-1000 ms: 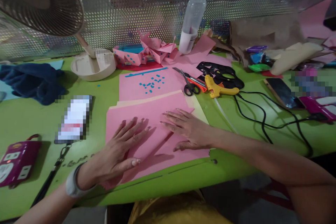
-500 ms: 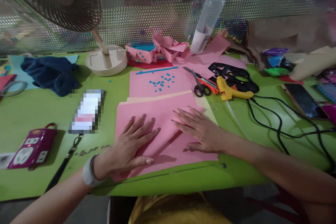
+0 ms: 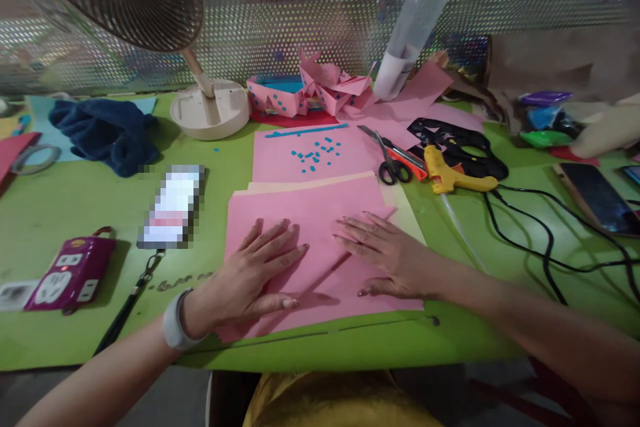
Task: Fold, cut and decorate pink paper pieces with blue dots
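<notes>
In the head view a pink sheet of paper (image 3: 300, 203) lies in front of me, with a diagonal fold crossing it. My left hand (image 3: 257, 270) rests on its left part, fingers spread and palm down. On the right part, my right hand (image 3: 393, 253) presses flat across the upper end of the fold. Neither hand grips anything. Behind this sheet lies another pink sheet (image 3: 270, 163) with small blue paper bits (image 3: 314, 159) and a thin blue strip (image 3: 305, 131). Pale yellow paper (image 3: 404, 217) shows at the right edge beneath.
Scissors (image 3: 393, 165), a yellow glue gun (image 3: 457, 178) and its black cord (image 3: 543, 210) lie to the right. Folded pink paper pieces (image 3: 333, 87), a bottle (image 3: 413, 37) and a fan base (image 3: 210, 113) stand behind. Leftward are a phone (image 3: 173, 207) and a purple socket block (image 3: 73, 273).
The diagonal fold in the pink sheet lies flatter than before. Both hands stay spread on the paper, and the whole view has shifted slightly.
</notes>
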Available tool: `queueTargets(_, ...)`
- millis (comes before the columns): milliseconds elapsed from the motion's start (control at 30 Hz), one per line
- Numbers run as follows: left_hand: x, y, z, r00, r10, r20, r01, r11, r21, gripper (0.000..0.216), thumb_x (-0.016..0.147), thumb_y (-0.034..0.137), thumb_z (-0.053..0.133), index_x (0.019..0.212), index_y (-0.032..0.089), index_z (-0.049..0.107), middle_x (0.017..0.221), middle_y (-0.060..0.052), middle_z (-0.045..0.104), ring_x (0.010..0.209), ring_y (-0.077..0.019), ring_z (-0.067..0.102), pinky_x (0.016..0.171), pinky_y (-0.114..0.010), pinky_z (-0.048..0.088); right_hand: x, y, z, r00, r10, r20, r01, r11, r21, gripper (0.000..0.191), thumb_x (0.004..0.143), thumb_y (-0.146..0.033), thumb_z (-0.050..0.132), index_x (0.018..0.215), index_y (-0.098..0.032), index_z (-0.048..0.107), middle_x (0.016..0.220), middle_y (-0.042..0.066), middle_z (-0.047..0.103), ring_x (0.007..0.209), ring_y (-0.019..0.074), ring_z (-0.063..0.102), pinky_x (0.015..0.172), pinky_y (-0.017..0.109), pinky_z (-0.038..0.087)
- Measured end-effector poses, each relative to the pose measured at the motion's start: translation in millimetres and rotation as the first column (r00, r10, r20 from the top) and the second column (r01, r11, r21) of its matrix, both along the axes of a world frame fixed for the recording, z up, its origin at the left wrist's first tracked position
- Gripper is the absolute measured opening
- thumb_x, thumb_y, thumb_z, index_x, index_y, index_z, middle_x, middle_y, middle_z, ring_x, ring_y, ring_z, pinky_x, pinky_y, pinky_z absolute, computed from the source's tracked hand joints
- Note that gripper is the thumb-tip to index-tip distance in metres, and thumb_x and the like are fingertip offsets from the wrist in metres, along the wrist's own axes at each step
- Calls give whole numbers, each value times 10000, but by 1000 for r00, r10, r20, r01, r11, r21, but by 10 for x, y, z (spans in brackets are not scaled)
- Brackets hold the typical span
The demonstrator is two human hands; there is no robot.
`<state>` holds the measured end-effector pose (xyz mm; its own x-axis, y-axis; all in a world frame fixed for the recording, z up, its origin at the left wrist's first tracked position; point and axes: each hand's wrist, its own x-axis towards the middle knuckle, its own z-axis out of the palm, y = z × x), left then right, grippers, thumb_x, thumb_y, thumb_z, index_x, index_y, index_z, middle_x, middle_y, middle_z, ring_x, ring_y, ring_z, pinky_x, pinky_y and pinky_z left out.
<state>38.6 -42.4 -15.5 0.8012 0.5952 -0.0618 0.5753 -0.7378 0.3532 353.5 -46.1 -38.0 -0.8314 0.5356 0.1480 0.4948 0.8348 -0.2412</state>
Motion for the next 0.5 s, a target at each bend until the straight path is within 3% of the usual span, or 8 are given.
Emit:
queueTargets(233,25,-4,22,999,-26,-19,26,1000,7,789,866,725,387,1524,318,234,1598,-39,204,1479,-306,156,1194,-560,35,6,-13,18,999,13,32,-13,1000,16,785,915,-643,405,1462,-81,382,1513,175,387,1444,306,257,1161,554,240)
queueTargets(500,15,-11,-17,1000,-22,-14,22,1000,15,770,882,702,388,1524,304,242,1597,-49,210,1474,-303,178,1196,-553,23,5,-17,1,999,2,50,-4,999,46,768,921,-653,375,1441,-89,421,1510,168,394,1434,306,285,1166,534,241)
